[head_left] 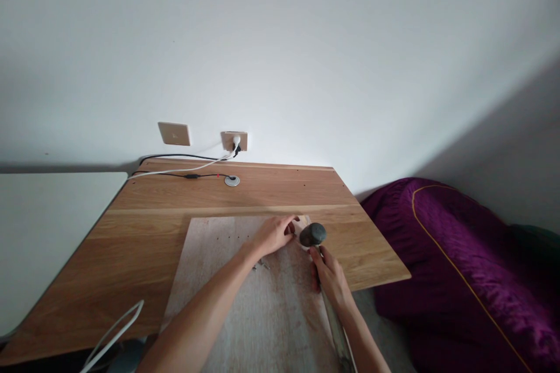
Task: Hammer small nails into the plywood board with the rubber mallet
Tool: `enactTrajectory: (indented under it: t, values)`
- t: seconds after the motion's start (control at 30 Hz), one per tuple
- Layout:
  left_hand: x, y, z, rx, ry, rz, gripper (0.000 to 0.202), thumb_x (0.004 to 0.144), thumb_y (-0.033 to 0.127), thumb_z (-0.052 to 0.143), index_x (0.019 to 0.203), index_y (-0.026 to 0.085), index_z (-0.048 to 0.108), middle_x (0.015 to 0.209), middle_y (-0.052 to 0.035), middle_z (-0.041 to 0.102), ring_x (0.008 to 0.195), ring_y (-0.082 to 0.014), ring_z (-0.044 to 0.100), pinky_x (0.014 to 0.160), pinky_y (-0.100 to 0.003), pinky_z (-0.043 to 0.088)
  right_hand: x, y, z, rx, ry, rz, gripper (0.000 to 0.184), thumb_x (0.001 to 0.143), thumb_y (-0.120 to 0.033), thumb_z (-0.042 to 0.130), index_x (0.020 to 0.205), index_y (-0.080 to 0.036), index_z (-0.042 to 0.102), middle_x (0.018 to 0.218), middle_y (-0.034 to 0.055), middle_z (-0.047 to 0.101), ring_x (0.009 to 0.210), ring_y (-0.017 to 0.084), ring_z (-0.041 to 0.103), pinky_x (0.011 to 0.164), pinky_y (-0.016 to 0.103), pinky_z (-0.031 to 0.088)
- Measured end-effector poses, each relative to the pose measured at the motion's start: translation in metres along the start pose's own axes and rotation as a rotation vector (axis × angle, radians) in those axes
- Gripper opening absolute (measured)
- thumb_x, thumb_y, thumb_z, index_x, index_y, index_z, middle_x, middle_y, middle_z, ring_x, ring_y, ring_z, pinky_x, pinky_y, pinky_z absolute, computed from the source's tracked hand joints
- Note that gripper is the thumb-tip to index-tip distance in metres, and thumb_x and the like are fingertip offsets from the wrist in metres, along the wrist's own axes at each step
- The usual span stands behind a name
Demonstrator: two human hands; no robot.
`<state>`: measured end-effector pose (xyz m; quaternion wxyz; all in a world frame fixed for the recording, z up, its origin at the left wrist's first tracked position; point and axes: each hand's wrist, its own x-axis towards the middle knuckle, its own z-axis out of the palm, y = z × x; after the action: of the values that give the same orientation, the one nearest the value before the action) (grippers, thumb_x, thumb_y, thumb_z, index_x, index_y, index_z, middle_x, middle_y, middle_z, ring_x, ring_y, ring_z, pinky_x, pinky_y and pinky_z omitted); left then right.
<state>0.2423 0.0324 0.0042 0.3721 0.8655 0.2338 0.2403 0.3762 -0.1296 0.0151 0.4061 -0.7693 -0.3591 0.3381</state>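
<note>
My right hand is wrapped around the handle of a mallet with a dark, blunt head. The handle slants down past my wrist. Close to the mallet head, my left hand rests at the top right corner of a pale wooden board. Its thumb and fingers are drawn together, but whatever sits between them is too small to make out. Several small metal fasteners lie on the board beside my left forearm. A row of small dark dots runs along the board's far edge.
The board lies on a wooden desk against a white wall. Cables run along its back to a wall socket. A white panel stands at left, a white cable loop at front left. Purple fabric bulges at right.
</note>
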Motion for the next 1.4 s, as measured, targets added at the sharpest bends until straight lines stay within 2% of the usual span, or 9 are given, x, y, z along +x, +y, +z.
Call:
enactTrajectory:
  t: [0.3, 0.43, 0.57, 0.73, 0.93, 1.23, 1.4]
  values:
    - [0.001, 0.0, -0.001, 0.017, 0.02, 0.017, 0.048, 0.083, 0.006, 0.067, 0.129, 0.02, 0.066, 0.096, -0.0033, 0.08, 0.086, -0.0187, 0.073, 0.083, -0.028, 0.054, 0.004, -0.009, -0.007, -0.046, -0.023, -0.046, 0.05, 0.091, -0.069, 0.046, 0.095, -0.021, 0.061, 0.05, -0.0083, 0.051, 0.035, 0.012, 0.05, 0.038, 0.022, 0.037]
    - [0.002, -0.001, 0.0, 0.027, 0.019, 0.017, 0.05, 0.082, 0.008, 0.068, 0.131, 0.021, 0.066, 0.098, -0.0035, 0.08, 0.092, -0.0204, 0.074, 0.089, -0.031, 0.054, 0.002, -0.02, -0.005, -0.032, -0.005, -0.105, 0.05, 0.094, -0.069, 0.042, 0.092, -0.022, 0.058, 0.049, -0.0096, 0.048, 0.034, 0.011, 0.049, 0.038, 0.021, 0.036]
    - [0.002, -0.001, 0.001, 0.005, 0.041, 0.006, 0.051, 0.084, 0.009, 0.067, 0.133, 0.021, 0.065, 0.097, -0.0026, 0.081, 0.091, -0.0198, 0.075, 0.088, -0.03, 0.055, -0.001, -0.027, 0.004, -0.026, -0.03, -0.07, 0.049, 0.09, -0.07, 0.044, 0.088, -0.023, 0.054, 0.049, -0.0103, 0.045, 0.032, 0.011, 0.047, 0.035, 0.022, 0.034]
    - [0.002, -0.003, 0.003, -0.04, 0.024, 0.004, 0.051, 0.085, 0.011, 0.067, 0.135, 0.021, 0.063, 0.095, -0.0019, 0.081, 0.09, -0.0191, 0.076, 0.089, -0.03, 0.055, -0.006, -0.019, 0.006, 0.083, 0.03, -0.045, 0.049, 0.089, -0.072, 0.045, 0.087, -0.023, 0.053, 0.054, -0.0092, 0.048, 0.033, 0.01, 0.047, 0.035, 0.022, 0.032]
    - [0.001, 0.001, 0.0, 0.011, 0.033, 0.033, 0.056, 0.081, 0.008, 0.068, 0.135, 0.022, 0.064, 0.097, -0.0028, 0.08, 0.093, -0.0213, 0.074, 0.09, -0.031, 0.054, -0.006, -0.005, -0.003, -0.066, -0.025, 0.001, 0.047, 0.089, -0.07, 0.043, 0.086, -0.025, 0.055, 0.049, -0.0092, 0.047, 0.034, 0.013, 0.049, 0.037, 0.024, 0.035]
    - [0.002, -0.002, 0.003, -0.002, 0.018, 0.06, 0.048, 0.087, 0.008, 0.066, 0.133, 0.021, 0.065, 0.096, -0.0032, 0.081, 0.091, -0.0188, 0.075, 0.092, -0.03, 0.053, -0.009, -0.027, 0.003, -0.114, 0.014, -0.049, 0.047, 0.092, -0.068, 0.039, 0.092, -0.024, 0.056, 0.046, -0.0095, 0.048, 0.033, 0.014, 0.052, 0.037, 0.023, 0.038]
    - [0.003, -0.004, 0.004, -0.019, 0.015, 0.052, 0.048, 0.086, 0.009, 0.067, 0.132, 0.023, 0.066, 0.095, -0.0021, 0.081, 0.09, -0.0185, 0.075, 0.09, -0.029, 0.054, -0.008, -0.017, 0.001, -0.146, 0.031, -0.05, 0.044, 0.094, -0.065, 0.038, 0.087, -0.025, 0.055, 0.045, -0.0087, 0.05, 0.031, 0.013, 0.053, 0.036, 0.022, 0.036]
